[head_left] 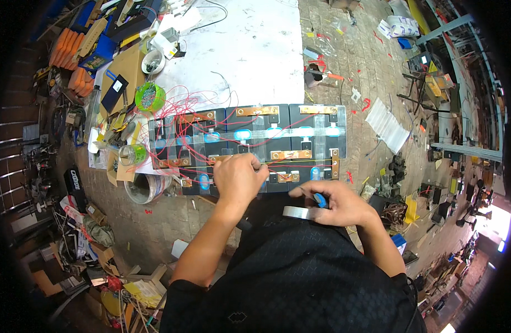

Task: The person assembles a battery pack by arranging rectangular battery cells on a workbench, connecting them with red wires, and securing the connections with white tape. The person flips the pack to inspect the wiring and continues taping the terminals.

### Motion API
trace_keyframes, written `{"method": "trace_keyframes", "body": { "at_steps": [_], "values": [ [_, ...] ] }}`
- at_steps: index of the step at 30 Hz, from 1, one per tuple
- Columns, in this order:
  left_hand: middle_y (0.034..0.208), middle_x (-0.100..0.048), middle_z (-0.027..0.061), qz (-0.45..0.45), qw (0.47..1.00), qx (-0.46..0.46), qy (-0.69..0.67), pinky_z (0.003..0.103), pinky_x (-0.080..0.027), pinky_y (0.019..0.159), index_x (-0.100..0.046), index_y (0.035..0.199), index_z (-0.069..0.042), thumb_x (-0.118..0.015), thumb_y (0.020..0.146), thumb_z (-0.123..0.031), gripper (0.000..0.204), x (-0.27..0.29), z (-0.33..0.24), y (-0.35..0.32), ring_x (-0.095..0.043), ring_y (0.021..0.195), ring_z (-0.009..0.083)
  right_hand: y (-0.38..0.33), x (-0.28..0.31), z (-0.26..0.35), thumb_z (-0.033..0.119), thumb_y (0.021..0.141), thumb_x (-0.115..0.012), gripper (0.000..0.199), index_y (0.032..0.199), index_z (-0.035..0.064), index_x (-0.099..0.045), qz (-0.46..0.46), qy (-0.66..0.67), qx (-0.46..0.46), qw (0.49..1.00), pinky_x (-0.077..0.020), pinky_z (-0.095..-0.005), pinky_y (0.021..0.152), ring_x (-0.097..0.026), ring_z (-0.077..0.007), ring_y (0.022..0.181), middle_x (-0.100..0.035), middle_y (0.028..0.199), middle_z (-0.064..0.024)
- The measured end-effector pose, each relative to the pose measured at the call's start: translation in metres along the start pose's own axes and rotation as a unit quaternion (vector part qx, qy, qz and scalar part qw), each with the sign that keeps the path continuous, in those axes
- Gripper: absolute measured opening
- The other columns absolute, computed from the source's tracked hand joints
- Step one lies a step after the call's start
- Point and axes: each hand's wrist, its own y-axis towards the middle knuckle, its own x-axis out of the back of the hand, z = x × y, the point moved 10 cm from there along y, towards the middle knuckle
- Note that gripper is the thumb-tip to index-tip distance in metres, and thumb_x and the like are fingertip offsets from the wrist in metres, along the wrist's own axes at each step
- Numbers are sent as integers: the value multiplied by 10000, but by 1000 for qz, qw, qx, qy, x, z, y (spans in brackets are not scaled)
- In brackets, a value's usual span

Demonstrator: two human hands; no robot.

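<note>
A pack of dark blue rectangular battery cells (250, 141) lies on the white table (255, 50), joined by copper bus bars (290, 155) and crossed by thin red wires (180, 111) and clear tape strips. My left hand (240, 177) rests on the pack's near edge, fingers pinched at the wires and tape there. My right hand (334, 202) is just below the pack's near right corner and grips a roll of clear tape (301, 212), with a blue-handled object (320, 200) also in its fingers.
A green bowl of small parts (150, 97), a white bowl (153, 61) and a clear jar (132, 154) sit left of the pack. A tape roll or bucket (147, 187) stands on the brick floor (372, 61). Orange pieces (66, 47) and clutter fill the left side.
</note>
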Motion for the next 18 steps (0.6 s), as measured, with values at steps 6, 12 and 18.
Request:
{"method": "trace_keyframes", "body": {
  "at_steps": [6, 12, 18],
  "values": [
    [740, -752, 116, 117, 992, 52, 5, 467, -567, 676, -786, 783, -122, -853, 775, -330, 220, -9, 6, 14, -745, 735, 342, 29, -15, -31, 6, 832, -647, 826, 1630, 22, -434, 50, 71, -61, 994, -529, -280, 778, -615, -107, 858, -662, 1007, -53],
    [766, -758, 119, 147, 987, 55, 31, 467, -574, 688, -782, 802, -116, -846, 788, -323, 217, -8, 7, 17, -752, 763, 343, 47, -33, -53, -15, 803, -626, 988, 1714, 55, -251, 37, 85, -88, 992, -506, -262, 812, -567, -107, 890, -648, 1084, -53],
    [780, -760, 114, 143, 988, 53, 31, 459, -576, 703, -769, 832, -113, -833, 815, -301, 199, -3, 8, 15, -752, 771, 343, 56, -45, -63, 44, 861, -657, 940, 1707, 26, -249, 21, 108, -57, 992, -504, -265, 891, -572, -100, 976, -628, 1324, -105]
  ]
}}
